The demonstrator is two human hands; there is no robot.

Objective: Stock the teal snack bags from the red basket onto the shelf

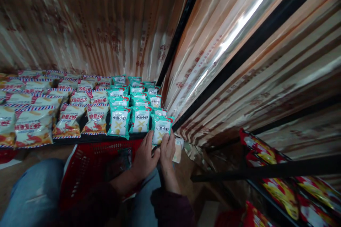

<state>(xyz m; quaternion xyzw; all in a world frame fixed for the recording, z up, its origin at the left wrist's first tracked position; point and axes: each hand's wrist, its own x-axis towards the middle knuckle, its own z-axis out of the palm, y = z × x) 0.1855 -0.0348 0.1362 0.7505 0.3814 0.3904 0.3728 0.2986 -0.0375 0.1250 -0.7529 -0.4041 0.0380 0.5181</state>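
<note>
A: Hands first. What are they doing?

B: Left hand and right hand close together, both at the lower part of one teal snack packet. Packet roughly upright, printed face up toward the camera, at the near right corner of the stock. Whether it bears on the shelf, cannot tell.

A: Surface?

B: Low black shelf, dark near edge showing, tightly stocked. Right part: matching teal packets in columns running near to far. Left part: larger white-and-orange snack bags, striped red and blue along the seams, also in rows.

A: Below it?

B: Red perforated plastic basket, near side, between denim-clad knees. Dark contents, too dim to name. A pale package just right of the right hand. Brown floor beyond.

A: And the room?

B: Dim, cornered. Pleated tan sheeting with reddish print hangs behind the shelf and down the right side; bright glare streak on the right. Black metal bars slant across it. Near right, a second rack with red-and-yellow bags, partly blurred.
</note>
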